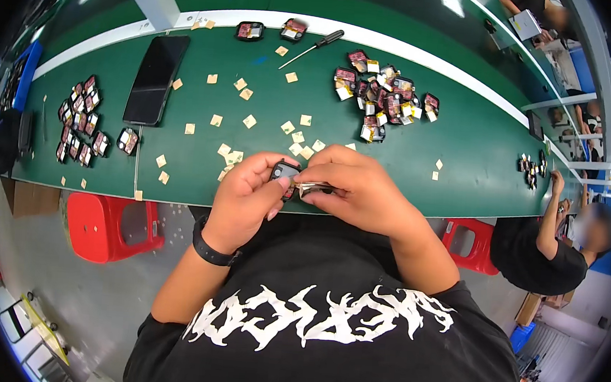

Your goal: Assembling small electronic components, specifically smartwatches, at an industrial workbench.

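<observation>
My left hand (pixel 246 195) is closed round a small black device housing (pixel 285 171) near the table's front edge. Part of its inside shows reddish by my thumb. My right hand (pixel 352 187) meets it from the right, thumb and fingers pinching a small dark and silvery piece (pixel 314 189). This piece lies against the housing; whether it is joined to it, I cannot tell. My fingers cover much of both. Just beyond my hands, several small cream squares (pixel 233 156) lie scattered on the green table (pixel 199 172).
Similar housings with red boards form a pile (pixel 392 97) at the back right and a group (pixel 77 123) on the left. A black phone-like slab (pixel 156 80) and a screwdriver (pixel 313 48) lie farther back. Red stools (pixel 105 229) stand below; a co-worker (pixel 552 246) sits far right.
</observation>
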Demonstrator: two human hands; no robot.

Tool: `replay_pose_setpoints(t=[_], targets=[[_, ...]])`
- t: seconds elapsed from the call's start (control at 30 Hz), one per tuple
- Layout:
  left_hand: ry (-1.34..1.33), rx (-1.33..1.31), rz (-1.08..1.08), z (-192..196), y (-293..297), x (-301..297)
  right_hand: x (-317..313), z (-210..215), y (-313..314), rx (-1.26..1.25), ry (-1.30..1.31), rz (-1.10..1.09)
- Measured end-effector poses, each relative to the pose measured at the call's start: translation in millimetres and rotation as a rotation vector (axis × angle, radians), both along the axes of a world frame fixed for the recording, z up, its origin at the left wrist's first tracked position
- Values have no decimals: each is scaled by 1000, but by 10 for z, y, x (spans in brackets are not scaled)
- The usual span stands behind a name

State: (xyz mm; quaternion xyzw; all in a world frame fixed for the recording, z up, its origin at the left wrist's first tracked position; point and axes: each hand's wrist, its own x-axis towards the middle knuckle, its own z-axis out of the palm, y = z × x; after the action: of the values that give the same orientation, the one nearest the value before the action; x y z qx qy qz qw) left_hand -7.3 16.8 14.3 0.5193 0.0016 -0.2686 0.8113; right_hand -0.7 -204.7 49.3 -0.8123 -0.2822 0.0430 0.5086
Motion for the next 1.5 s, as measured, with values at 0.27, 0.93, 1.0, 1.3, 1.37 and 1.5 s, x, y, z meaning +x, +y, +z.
replay_pose_setpoints(t=[0.27, 0.93, 1.0, 1.3, 1.37, 1.5], targets=[[-79, 37, 38, 4, -37, -61, 5, -70, 35, 65, -65, -106], [-410, 359, 93, -140, -120, -125, -98, -44, 193, 50, 269, -303], [-476, 419, 104, -116, -130, -127, -96, -41, 194, 47, 288, -300], [-558, 442, 95, -71, -121, -154, -138, -78, 241, 51, 246, -313], [-588, 471, 72, -83, -101, -145, -116, -94, 237, 68, 257, -318], [-527, 513, 1, -69, -67, -143, -94, -146, 227, 78, 407, -321]])
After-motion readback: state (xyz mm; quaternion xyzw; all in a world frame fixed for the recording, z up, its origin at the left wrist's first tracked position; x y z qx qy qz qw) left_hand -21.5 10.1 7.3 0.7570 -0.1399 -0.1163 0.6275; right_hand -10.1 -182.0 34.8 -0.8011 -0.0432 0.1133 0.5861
